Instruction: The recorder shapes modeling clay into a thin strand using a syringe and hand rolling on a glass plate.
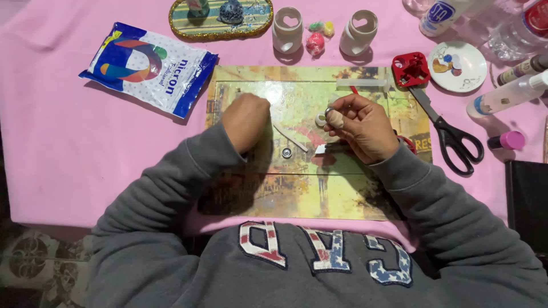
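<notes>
Pinching a small white clay piece (321, 119) upright, the right hand (361, 126) – left hand (245, 120) fisted, apart.

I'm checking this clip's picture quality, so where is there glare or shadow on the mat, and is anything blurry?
Head view: glare whitens the glossy mat between the left hand and right hand; dark shadow falls under the left forearm onto the mat; scissors and blue-and-white bag look sharp; bottles at the top right corner are cut off by the frame and slightly soft.
</notes>
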